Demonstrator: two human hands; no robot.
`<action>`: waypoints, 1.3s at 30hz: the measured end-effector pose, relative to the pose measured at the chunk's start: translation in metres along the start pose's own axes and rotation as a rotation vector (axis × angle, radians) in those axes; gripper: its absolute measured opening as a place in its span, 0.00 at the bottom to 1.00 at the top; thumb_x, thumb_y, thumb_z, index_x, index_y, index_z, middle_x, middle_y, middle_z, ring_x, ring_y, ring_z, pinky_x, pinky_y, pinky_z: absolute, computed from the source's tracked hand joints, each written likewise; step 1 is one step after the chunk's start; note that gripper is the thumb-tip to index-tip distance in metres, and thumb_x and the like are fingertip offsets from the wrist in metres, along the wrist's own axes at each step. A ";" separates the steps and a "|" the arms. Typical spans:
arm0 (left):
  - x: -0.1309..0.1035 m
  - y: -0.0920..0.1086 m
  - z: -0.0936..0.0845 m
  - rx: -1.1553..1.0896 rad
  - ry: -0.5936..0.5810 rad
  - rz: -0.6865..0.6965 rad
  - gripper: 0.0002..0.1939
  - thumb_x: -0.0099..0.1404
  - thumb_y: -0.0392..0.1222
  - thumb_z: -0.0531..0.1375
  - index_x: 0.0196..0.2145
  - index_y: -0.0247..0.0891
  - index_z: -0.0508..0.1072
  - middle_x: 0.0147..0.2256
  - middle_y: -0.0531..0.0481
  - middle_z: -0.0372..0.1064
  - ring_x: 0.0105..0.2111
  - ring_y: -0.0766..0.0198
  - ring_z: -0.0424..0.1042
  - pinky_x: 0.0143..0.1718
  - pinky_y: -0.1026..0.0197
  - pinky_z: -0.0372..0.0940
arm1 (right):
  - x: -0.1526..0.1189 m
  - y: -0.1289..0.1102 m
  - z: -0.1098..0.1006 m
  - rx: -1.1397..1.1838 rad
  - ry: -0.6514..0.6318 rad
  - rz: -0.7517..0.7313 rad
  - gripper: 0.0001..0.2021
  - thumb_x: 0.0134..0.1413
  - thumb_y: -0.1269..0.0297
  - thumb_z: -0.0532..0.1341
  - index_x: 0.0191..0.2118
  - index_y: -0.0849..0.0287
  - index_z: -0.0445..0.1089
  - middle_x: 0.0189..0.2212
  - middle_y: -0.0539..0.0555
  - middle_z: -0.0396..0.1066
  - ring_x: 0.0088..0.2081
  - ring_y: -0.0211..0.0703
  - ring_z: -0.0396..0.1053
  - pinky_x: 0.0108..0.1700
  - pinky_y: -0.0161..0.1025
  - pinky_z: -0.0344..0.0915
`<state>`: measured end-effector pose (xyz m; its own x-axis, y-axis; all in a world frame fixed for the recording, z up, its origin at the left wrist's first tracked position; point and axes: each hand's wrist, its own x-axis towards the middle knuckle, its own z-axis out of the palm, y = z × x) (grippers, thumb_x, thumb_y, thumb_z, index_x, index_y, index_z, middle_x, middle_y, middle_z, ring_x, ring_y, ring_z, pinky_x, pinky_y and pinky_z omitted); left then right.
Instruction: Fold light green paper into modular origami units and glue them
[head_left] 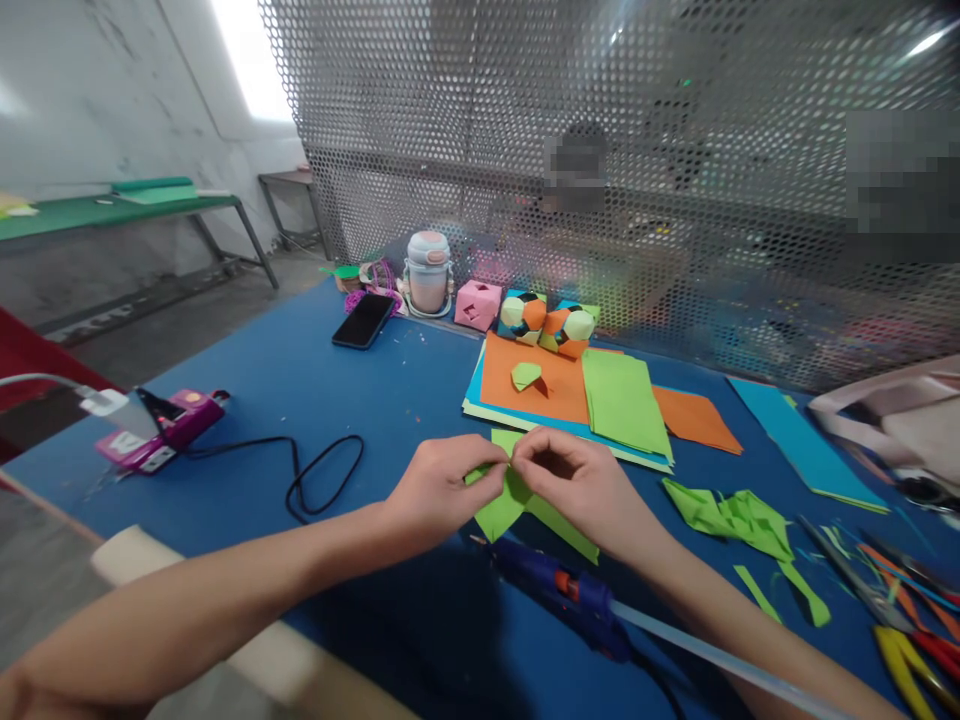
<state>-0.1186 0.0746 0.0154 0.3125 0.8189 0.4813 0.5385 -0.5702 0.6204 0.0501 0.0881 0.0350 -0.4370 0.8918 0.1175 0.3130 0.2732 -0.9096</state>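
My left hand (446,488) and my right hand (589,490) meet fingertip to fingertip, both closed in a pinch on a piece of light-green paper (500,512). My fingers partly cover the paper, so its exact fold cannot be made out. Under my right hand a green paper strip (566,530) runs out toward the lower right. Just below my hands lies a dark blue glue gun (559,590), its nozzle to the left and a long clear glue stick (697,650) coming out of its rear.
Behind my hands are orange sheets (510,375) and green sheets (626,400), with a folded green piece (526,376). Farther back stand paper balls (523,315) and a bottle (429,280). A phone (365,320) and power strip (169,430) lie left; scraps and pliers (900,650) right.
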 end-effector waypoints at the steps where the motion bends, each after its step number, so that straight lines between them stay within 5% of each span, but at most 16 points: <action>1: -0.001 -0.001 0.000 0.053 -0.012 0.033 0.11 0.60 0.35 0.52 0.29 0.36 0.74 0.24 0.51 0.71 0.24 0.70 0.67 0.28 0.69 0.60 | 0.000 0.000 0.000 0.027 -0.004 0.031 0.08 0.52 0.60 0.57 0.28 0.58 0.63 0.23 0.48 0.62 0.25 0.35 0.60 0.27 0.33 0.59; 9: -0.006 -0.006 0.001 0.207 -0.052 0.142 0.14 0.66 0.38 0.47 0.34 0.37 0.73 0.28 0.49 0.72 0.29 0.68 0.70 0.32 0.68 0.62 | -0.002 -0.007 -0.006 -0.225 -0.037 -0.065 0.07 0.57 0.62 0.55 0.32 0.58 0.67 0.27 0.50 0.69 0.29 0.38 0.65 0.32 0.35 0.62; 17: 0.001 0.008 -0.005 -0.002 -0.049 -0.113 0.10 0.62 0.36 0.53 0.32 0.34 0.73 0.26 0.51 0.72 0.24 0.69 0.67 0.27 0.68 0.59 | -0.002 0.009 0.001 -0.575 0.098 -0.510 0.06 0.60 0.70 0.50 0.33 0.59 0.62 0.28 0.54 0.65 0.31 0.41 0.63 0.33 0.38 0.62; 22: 0.005 0.007 -0.008 -0.106 -0.104 -0.192 0.09 0.61 0.39 0.54 0.31 0.34 0.74 0.26 0.52 0.72 0.24 0.70 0.65 0.25 0.69 0.58 | 0.001 0.015 -0.001 -0.627 0.094 -0.659 0.07 0.60 0.72 0.49 0.34 0.59 0.61 0.28 0.55 0.64 0.31 0.42 0.62 0.32 0.38 0.62; 30: 0.002 0.003 -0.006 0.054 0.047 0.013 0.08 0.61 0.35 0.54 0.29 0.35 0.72 0.25 0.52 0.73 0.23 0.71 0.68 0.26 0.70 0.59 | 0.000 0.006 -0.003 -0.370 0.085 -0.414 0.04 0.58 0.70 0.54 0.36 0.58 0.65 0.31 0.53 0.69 0.33 0.39 0.67 0.35 0.36 0.64; 39: -0.006 -0.001 0.004 0.268 0.158 0.225 0.08 0.61 0.34 0.53 0.26 0.35 0.70 0.22 0.53 0.71 0.22 0.71 0.68 0.25 0.71 0.60 | -0.001 0.011 0.004 -0.493 0.105 -0.621 0.06 0.56 0.74 0.53 0.29 0.59 0.61 0.24 0.52 0.64 0.27 0.39 0.62 0.29 0.37 0.60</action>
<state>-0.1176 0.0704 0.0098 0.3331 0.6428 0.6898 0.6623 -0.6802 0.3140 0.0505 0.0884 0.0236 -0.5797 0.5468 0.6041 0.3862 0.8372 -0.3872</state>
